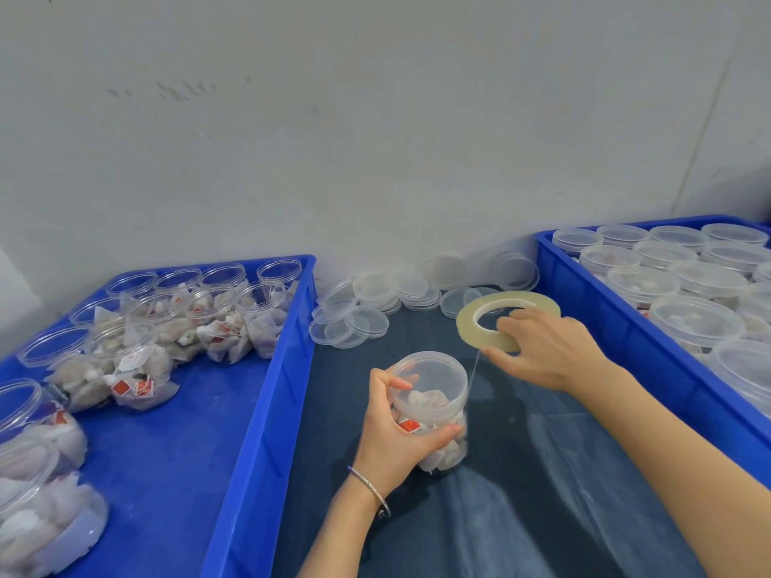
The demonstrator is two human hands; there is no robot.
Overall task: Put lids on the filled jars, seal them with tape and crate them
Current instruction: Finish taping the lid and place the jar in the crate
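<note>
A clear plastic jar point(434, 398) filled with tea bags stands on the dark cloth with a lid on top. My left hand point(392, 435) grips its side, fingers curled round it. My right hand point(546, 348) holds a flat ring of clear tape point(471, 317) just right of and above the jar. A thin strip of tape point(473, 371) runs from the roll down to the jar's upper edge.
A blue crate point(267, 394) on the left holds several open filled jars and loose tea bags. A blue crate point(592, 298) on the right holds several lidded jars. Loose clear lids point(367, 310) lie piled against the wall behind the cloth point(521, 494).
</note>
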